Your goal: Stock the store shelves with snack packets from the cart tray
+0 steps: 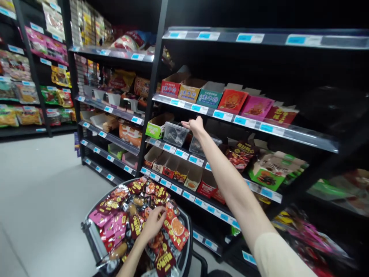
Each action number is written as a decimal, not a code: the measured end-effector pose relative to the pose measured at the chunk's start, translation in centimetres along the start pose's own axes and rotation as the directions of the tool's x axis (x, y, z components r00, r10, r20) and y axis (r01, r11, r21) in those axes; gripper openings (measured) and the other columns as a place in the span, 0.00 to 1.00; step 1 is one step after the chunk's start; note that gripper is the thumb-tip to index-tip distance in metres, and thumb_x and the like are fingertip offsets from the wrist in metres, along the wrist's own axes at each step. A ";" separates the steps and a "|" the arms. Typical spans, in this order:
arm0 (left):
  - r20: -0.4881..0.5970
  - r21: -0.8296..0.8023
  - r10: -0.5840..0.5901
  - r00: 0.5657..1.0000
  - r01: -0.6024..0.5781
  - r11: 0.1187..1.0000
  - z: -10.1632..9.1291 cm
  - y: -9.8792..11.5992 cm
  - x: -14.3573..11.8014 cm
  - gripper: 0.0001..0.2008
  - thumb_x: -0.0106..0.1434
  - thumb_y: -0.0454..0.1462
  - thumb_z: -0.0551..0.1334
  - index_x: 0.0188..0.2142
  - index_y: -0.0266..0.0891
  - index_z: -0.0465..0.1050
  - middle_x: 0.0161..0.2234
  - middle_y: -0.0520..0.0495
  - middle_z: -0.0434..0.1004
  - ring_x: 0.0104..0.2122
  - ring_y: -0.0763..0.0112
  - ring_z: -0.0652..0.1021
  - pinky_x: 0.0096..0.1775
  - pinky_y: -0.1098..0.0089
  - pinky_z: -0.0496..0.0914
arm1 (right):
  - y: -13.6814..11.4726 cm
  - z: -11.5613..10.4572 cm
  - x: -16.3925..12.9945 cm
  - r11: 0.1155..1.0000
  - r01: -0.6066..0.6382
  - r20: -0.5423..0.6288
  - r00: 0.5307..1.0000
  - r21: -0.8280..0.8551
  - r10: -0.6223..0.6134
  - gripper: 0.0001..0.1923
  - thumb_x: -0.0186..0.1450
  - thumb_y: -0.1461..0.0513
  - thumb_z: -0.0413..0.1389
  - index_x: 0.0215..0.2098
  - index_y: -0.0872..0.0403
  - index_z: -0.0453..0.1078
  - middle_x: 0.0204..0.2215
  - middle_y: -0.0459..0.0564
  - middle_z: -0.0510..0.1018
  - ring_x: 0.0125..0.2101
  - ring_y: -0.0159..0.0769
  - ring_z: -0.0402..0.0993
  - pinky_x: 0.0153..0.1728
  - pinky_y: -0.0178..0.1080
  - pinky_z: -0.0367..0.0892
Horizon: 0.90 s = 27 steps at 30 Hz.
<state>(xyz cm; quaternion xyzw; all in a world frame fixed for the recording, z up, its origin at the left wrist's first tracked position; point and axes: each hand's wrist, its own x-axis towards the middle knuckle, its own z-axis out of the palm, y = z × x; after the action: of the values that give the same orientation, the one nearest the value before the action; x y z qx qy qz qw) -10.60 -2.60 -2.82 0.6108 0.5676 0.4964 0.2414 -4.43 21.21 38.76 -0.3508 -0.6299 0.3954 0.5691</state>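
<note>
The right hand (pixel 196 125) is stretched out far ahead to the black metal shelf rack (pixel 288 132), its fingers loosely spread and resting at the right rim of a clear plastic bin (pixel 175 133) that sits on the third shelf from the bottom. Whether it grips the rim or only touches it cannot be told from here. Just right of that bin, behind the forearm, stands a second clear plastic tub (pixel 198 146), and to its left a green and white cardboard display box (pixel 155 128).

The left hand (pixel 152 224) is low and near, laid flat with its fingers curled lightly over a heap of red and pink foil snack packets (pixel 129 215); it presses on a red packet with an orange picture (pixel 175 227) but is not closed around anything. The packets fill a round grey trolley basket (pixel 186 246) at the near edge of the view.

Above the right hand, one shelf up, runs a row of open cartons in red, yellow, teal, orange and pink (pixel 230 99). Blue and white price labels (pixel 198 109) line every shelf edge. Below, brown and red cardboard trays (pixel 178 169) hold more small packets. At far left, another rack carries hanging bags of snacks (pixel 29 96). The floor (pixel 37 184) is pale grey and smooth, and the aisle is dim overhead.
</note>
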 end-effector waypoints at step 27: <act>0.331 0.606 0.030 0.943 -0.237 0.759 0.0 0.6 -0.8 0.09 0.70 0.33 0.56 0.44 0.35 0.74 0.44 0.40 0.79 0.47 0.59 0.75 0.46 0.61 0.67 | 22.5 -7.8 -35.1 0.659 0.362 0.752 0.314 -0.659 0.579 0.24 0.73 0.54 0.48 0.62 0.55 0.67 0.58 0.62 0.77 0.59 0.52 0.73 0.58 0.48 0.67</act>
<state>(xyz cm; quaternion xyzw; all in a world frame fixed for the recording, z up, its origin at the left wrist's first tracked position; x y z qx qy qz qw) -10.21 -3.47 -2.62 0.7640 0.6128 0.1909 0.0667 6.86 0.62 3.42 -0.2960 -0.9057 0.2699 -0.1391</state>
